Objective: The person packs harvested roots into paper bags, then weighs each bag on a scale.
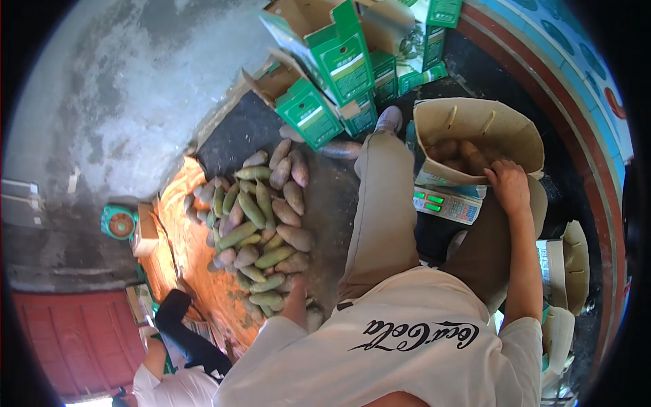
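My right hand (508, 182) is at the near rim of a brown cardboard carry box (488, 115) with cord handles, its fingers curled over the edge. Inside the box lie several oblong reddish-brown fruits or tubers (468, 154). The box stands on a digital scale (447, 205) with lit green displays, between my legs. To my left, my left hand (296, 293) reaches down at the near side of a heap of oblong green and purplish-brown produce (261, 217). Blur and the foreshortened arm hide its fingers.
Green printed cartons (339, 68), some with open flaps, are stacked ahead. An orange sheet (193, 251) lies under the heap's left side. More open carry boxes (566, 268) stand at my right. Another person (180, 380) sits at lower left. A small green round-faced device (120, 222) stands beyond.
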{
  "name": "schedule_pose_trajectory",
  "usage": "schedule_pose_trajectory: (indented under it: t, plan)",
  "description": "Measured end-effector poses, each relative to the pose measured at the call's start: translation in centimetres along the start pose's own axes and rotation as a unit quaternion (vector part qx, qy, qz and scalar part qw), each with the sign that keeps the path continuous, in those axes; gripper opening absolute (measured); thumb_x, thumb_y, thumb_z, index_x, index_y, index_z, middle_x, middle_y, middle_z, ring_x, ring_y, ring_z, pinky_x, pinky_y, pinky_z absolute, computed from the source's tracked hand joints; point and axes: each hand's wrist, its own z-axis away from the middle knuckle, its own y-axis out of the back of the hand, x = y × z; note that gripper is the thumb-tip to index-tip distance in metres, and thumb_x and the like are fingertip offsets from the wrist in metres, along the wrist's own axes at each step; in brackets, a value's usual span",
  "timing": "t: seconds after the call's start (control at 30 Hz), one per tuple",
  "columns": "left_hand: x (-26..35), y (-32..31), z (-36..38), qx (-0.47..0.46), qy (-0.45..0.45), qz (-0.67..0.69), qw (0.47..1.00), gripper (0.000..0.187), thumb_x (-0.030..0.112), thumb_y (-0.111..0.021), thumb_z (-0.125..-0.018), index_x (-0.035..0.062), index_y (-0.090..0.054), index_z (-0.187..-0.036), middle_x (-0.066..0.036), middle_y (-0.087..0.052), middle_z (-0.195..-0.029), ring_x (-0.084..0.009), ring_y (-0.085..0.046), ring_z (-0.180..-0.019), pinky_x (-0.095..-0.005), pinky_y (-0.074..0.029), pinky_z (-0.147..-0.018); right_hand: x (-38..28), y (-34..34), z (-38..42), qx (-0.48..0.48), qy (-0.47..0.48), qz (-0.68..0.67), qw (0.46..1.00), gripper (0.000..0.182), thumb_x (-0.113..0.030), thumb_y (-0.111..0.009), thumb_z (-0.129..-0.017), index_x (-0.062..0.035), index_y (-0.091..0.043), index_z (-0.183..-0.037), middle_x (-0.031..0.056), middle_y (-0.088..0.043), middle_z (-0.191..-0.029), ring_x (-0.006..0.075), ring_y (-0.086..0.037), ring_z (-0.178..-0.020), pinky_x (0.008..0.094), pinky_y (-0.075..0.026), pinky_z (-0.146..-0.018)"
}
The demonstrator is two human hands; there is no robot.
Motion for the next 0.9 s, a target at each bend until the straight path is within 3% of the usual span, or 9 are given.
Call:
schedule_pose_trajectory:
  t: [0.07,0.13,0.23,0.3,0.43,0.63,0.67,0.8,0.9]
  plan:
    - [2.9,3.4,2.0,-0.048,0.085,0.121,0.988,0.045,0.029,-0.052,-0.085,0.0074,-0.057,-0.123,-0.019,-0.057,-0.123,-0.0329,-0.054,-0.114,-0.0382,-0.043,-0.092,-0.3,-0.1,0.0,0.002,0.016,0.000,1.000,0.019,-0.024,-0.063,-0.083,-0.0065,-0.059,-0.077,0.0106,-0.061,-0.079,0.0282,-0.059,-0.080,0.0390,-0.046,-0.073]
    - [5.9,5.3,4.0,0.062,0.122,0.260,0.956,0.036,0.026,-0.046,-0.091,0.0080,-0.060,-0.119,-0.013,-0.064,-0.114,-0.0296,-0.063,-0.102,-0.0396,-0.048,-0.086,-0.2,-0.1,-0.1,0.020,0.021,-0.022,0.999,0.018,-0.023,-0.063,-0.083,-0.0061,-0.060,-0.079,0.0115,-0.061,-0.079,0.0293,-0.059,-0.079,0.0396,-0.046,-0.072]
    - [6.3,6.2,1.8,0.072,0.039,0.079,0.994,0.033,0.020,-0.045,-0.091,0.0096,-0.060,-0.119,-0.011,-0.061,-0.120,-0.0274,-0.060,-0.108,-0.0392,-0.046,-0.090,0.3,0.3,-0.2,0.046,0.003,-0.062,0.997,0.016,-0.020,-0.063,-0.084,-0.0046,-0.062,-0.082,0.0131,-0.062,-0.081,0.0314,-0.060,-0.078,0.0407,-0.046,-0.072]
    - [6.1,6.3,0.1,0.073,0.040,0.061,0.995,0.035,0.021,-0.048,-0.089,0.0095,-0.058,-0.121,-0.012,-0.060,-0.123,-0.0276,-0.058,-0.112,-0.0392,-0.045,-0.092,0.8,0.5,-0.2,0.060,-0.013,-0.098,0.993,0.015,-0.018,-0.062,-0.085,-0.0033,-0.063,-0.085,0.0141,-0.063,-0.084,0.0329,-0.061,-0.079,0.0413,-0.046,-0.072]
    - [5.4,6.4,-4.1,0.082,0.153,0.226,0.958,0.056,0.031,-0.061,-0.080,0.0071,-0.050,-0.129,-0.019,-0.057,-0.124,-0.0313,-0.052,-0.119,-0.0399,-0.042,-0.097,2.7,0.6,0.2,0.062,-0.074,-0.161,0.982,0.018,-0.016,-0.059,-0.089,-0.0002,-0.064,-0.094,0.0161,-0.066,-0.092,0.0336,-0.063,-0.084,0.0379,-0.049,-0.074]
    - [7.7,8.3,-4.0,0.095,0.120,0.324,0.934,0.078,0.034,-0.069,-0.071,0.0051,-0.039,-0.137,-0.023,-0.054,-0.126,-0.0325,-0.051,-0.120,-0.0381,-0.040,-0.100,8.0,1.5,1.7,0.074,-0.188,-0.135,0.970,0.025,-0.023,-0.057,-0.093,-0.0001,-0.064,-0.102,0.0177,-0.066,-0.092,0.0312,-0.064,-0.083,0.0347,-0.049,-0.074]
    - [8.0,8.0,-4.3,0.099,0.137,0.335,0.927,0.081,0.033,-0.070,-0.070,0.0058,-0.036,-0.139,-0.022,-0.053,-0.128,-0.0323,-0.050,-0.121,-0.0376,-0.040,-0.100,8.9,1.6,2.0,0.054,-0.243,-0.103,0.963,0.028,-0.025,-0.056,-0.094,-0.0003,-0.064,-0.103,0.0162,-0.066,-0.091,0.0270,-0.065,-0.082,0.0331,-0.049,-0.072]
    - [9.3,6.9,-5.9,0.116,0.222,0.355,0.901,0.090,0.031,-0.073,-0.071,0.0067,-0.025,-0.143,-0.017,-0.049,-0.132,-0.0305,-0.050,-0.120,-0.0355,-0.041,-0.098,10.6,1.4,3.9,0.069,-0.286,-0.166,0.941,0.031,-0.028,-0.054,-0.095,-0.0005,-0.065,-0.104,0.0114,-0.067,-0.088,0.0152,-0.063,-0.083,0.0289,-0.048,-0.074]
    - [9.9,6.3,-6.9,0.115,0.305,0.440,0.837,0.090,0.030,-0.077,-0.070,0.0024,-0.028,-0.139,-0.014,-0.050,-0.131,-0.0289,-0.051,-0.117,-0.0382,-0.043,-0.094,12.4,-0.5,5.2,0.078,-0.304,-0.252,0.915,0.031,-0.028,-0.052,-0.096,-0.0009,-0.065,-0.103,0.0103,-0.067,-0.089,0.0153,-0.062,-0.084,0.0281,-0.047,-0.077]
